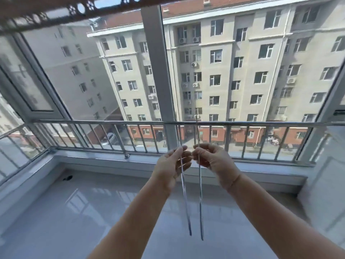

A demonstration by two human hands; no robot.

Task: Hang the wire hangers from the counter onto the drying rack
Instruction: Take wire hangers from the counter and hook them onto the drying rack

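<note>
The left hand (170,165) and the right hand (214,159) are raised side by side, almost touching at the fingertips, each with its fingers curled in a pinch on a thin metal hanger. The left wire hanger (185,195) and the right wire hanger (200,195) are seen edge-on, so each reads as a narrow, silvery strip. They run nearly parallel from above the fingers down past the wrists, their lower ends hanging free in the air over the middle of the table (74,212). Their hook shapes cannot be made out. The table is a smooth, glossy white slab that mirrors the window light, with a small dark speck (67,177) near its far left corner. Along its far edge runs a low white sill, and above that a polished steel railing (93,122) of round, slim upright bars under a round top rail. A broad grey window post (158,62) rises behind it. Across the top left corner slants the drying rack (56,13), a dark brown flat bar pierced with round and flower-shaped holes. A beige apartment block (233,62) fills the glass.
</note>
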